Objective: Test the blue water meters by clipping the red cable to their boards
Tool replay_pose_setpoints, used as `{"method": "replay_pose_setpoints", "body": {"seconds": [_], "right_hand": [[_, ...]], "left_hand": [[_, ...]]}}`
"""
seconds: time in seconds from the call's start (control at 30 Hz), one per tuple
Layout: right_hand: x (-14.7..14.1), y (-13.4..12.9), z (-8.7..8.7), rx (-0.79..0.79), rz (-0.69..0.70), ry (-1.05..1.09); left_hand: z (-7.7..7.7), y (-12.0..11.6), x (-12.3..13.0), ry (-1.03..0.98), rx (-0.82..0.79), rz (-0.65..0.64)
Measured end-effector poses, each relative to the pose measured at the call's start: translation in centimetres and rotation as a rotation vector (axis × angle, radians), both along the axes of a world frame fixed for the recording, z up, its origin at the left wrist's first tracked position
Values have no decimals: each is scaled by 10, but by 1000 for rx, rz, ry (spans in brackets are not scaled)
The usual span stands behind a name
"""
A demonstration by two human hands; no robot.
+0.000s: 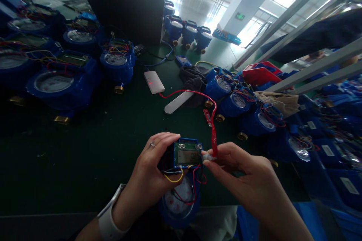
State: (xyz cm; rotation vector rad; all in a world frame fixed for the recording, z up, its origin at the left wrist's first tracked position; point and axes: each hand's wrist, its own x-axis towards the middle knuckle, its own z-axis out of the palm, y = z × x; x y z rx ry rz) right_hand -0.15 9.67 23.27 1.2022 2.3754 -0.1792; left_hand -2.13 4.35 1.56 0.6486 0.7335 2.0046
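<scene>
My left hand (155, 162) is closed round the blue housing of a circuit board with a small LCD (187, 156). Below that display hangs the round dial of a blue water meter (179, 199), with yellow, red and black wires looping over it. Between the thumb and fingers of my right hand (240, 169) is a whitish connector (208, 156) at the end of a red cable (214, 131). It meets the board's right edge; whether it is plugged in I cannot tell. The cable runs back to a white box (154, 82) with a red light.
Several blue water meters (63, 83) stand at the left, and more (237, 101) line the right side. A white flat bar (178, 101), a red packet (207, 117) and a dark cloth (194, 79) lie mid-table. A black monitor (124, 3) stands behind; metal rails (319, 67) cross at right.
</scene>
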Motion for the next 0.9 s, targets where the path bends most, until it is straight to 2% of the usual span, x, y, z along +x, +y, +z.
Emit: {"method": "replay_pose_setpoints", "body": {"seconds": [0.2, 0.37, 0.7, 0.8, 0.9], "right_hand": [[1, 3, 0, -4, 9, 6], [6, 8, 4, -24, 68, -47], [12, 8, 7, -53, 33, -5], [16, 9, 8, -74, -6, 26], [22, 10, 11, -77, -105, 31]], "left_hand": [[1, -1, 0, -16, -1, -2], [0, -1, -1, -22, 3, 6], [1, -2, 1, -48, -2, 9], [1, -1, 1, -59, -8, 10], [1, -2, 1, -56, -10, 16]]}}
